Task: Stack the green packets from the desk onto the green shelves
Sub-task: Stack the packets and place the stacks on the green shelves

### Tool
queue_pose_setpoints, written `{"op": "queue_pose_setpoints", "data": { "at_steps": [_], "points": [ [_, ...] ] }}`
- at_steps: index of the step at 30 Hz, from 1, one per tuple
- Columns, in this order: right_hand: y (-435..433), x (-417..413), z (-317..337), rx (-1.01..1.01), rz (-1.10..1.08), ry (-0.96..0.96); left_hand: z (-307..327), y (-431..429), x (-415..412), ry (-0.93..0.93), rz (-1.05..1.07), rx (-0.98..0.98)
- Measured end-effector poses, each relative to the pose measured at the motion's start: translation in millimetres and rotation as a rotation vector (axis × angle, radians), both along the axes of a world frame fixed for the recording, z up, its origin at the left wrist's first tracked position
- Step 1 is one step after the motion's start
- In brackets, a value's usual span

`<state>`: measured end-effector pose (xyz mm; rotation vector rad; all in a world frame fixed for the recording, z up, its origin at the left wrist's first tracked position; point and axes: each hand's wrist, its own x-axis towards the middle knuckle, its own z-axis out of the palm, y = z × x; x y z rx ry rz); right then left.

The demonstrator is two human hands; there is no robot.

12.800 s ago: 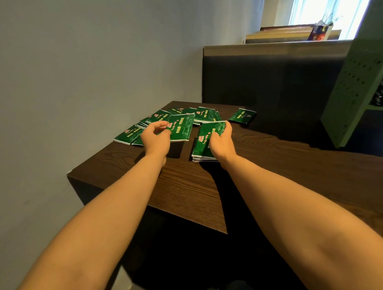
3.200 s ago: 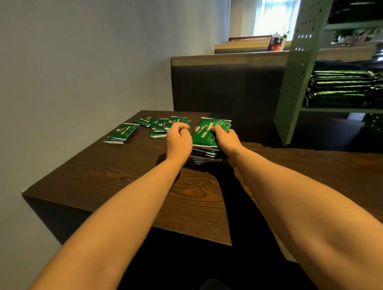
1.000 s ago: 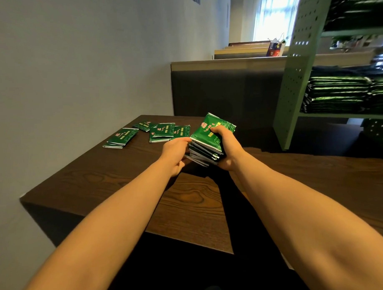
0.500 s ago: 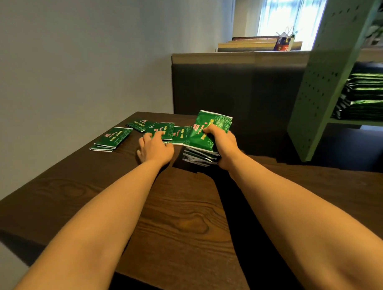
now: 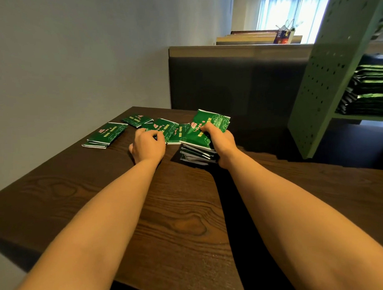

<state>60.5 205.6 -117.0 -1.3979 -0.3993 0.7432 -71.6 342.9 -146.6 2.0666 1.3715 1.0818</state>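
On the desk (image 5: 189, 221), beside the green shelves (image 5: 327, 79), the right hand (image 5: 218, 141) is clamped on a stack of packets (image 5: 199, 149). The left hand (image 5: 148, 145) rests curled on loose packets (image 5: 164, 129), grip unclear. Light, probably slippery foil: squeeze the stack's edges.

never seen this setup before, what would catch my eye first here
Bright green packets on the dark wooden desk: a thick stack gripped by the right hand, with loose packets spread to its left, where the left hand reaches. At right, the green shelves already hold packet piles.
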Motion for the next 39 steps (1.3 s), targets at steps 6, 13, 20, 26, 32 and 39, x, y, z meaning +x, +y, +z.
{"op": "queue_pose_setpoints", "data": {
  "at_steps": [6,13,20,26,32,39],
  "points": [
    [-5,0,-2,0.046,0.042,-0.002,4,0,-3,-0.233,0.034,0.001],
    [-14,-2,-4,0.115,0.057,0.078,10,-14,-9,-0.341,-0.059,-0.084],
    [-34,-20,6,0.174,-0.043,0.239,25,-61,-13,-0.368,-0.238,-0.358],
    [-46,-32,16,0.233,-0.119,0.298,35,-96,-16,-0.535,-0.368,-0.668],
    [-54,-43,20,0.222,-0.104,0.361,51,-123,-27,-0.722,-0.399,-0.811],
    [-68,-47,24,0.216,0.084,0.373,52,-126,-36,-0.691,-0.423,-0.761]
  ]
}}
